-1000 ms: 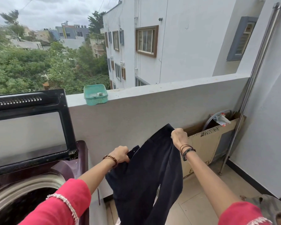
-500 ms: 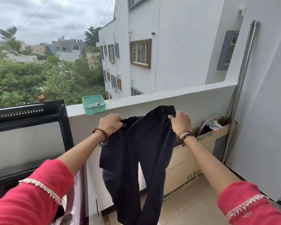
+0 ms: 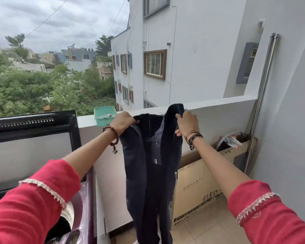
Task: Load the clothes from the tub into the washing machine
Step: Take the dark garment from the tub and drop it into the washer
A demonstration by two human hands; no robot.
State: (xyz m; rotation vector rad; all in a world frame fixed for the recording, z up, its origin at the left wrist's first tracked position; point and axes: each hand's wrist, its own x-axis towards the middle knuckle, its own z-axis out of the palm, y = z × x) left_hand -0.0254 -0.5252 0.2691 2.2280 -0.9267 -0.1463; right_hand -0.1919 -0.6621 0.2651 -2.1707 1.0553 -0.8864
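Both hands hold a dark garment [image 3: 148,155] up by its top edge: the left hand [image 3: 122,121] has its fingers curled round one corner and the right hand [image 3: 187,123] pinches the other, so the cloth hangs straight down between them (probably to shake it out before loading). The washing machine [image 3: 77,208], lid [image 3: 32,131] raised, sits below and left of the left hand.

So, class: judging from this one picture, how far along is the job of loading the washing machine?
Done: the washing machine lid stands open. In hand: the left hand and right hand grip a dark garment raised beside the machine. Left: lowering it into the drum. The tub is out of view.
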